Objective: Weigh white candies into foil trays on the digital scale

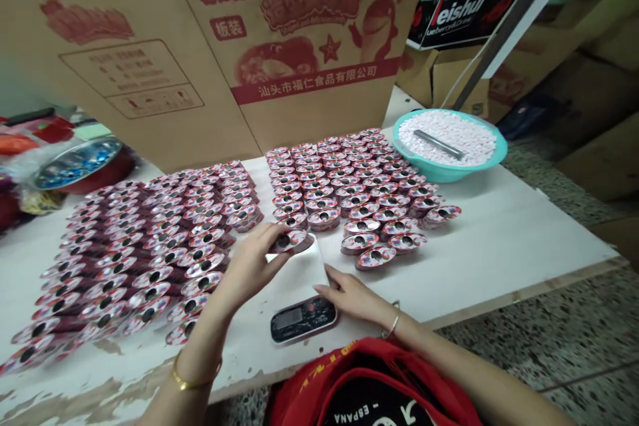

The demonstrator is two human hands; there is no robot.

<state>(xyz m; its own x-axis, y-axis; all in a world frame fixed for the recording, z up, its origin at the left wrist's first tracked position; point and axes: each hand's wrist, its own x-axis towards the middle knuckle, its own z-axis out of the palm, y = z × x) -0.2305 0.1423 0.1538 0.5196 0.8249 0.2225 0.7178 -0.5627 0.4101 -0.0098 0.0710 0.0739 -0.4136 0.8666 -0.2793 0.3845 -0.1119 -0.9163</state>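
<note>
My left hand pinches a small oval-topped container, pink and red with a round dark hole in its top. It is held over the far end of the white plate of a digital scale; I cannot tell whether it touches the plate. The scale has a black panel with a small display, facing me. At its right edge rests my right hand, fingers stretched out and apart, holding nothing. Several rows of like containers stand on the left and more on the right.
A turquoise basin of small white pieces, with a metal scoop on top, stands at the right back. Large cardboard rises behind the rows. A red bowl with blue-wrapped pieces sits at far left. The white table's front edge is worn.
</note>
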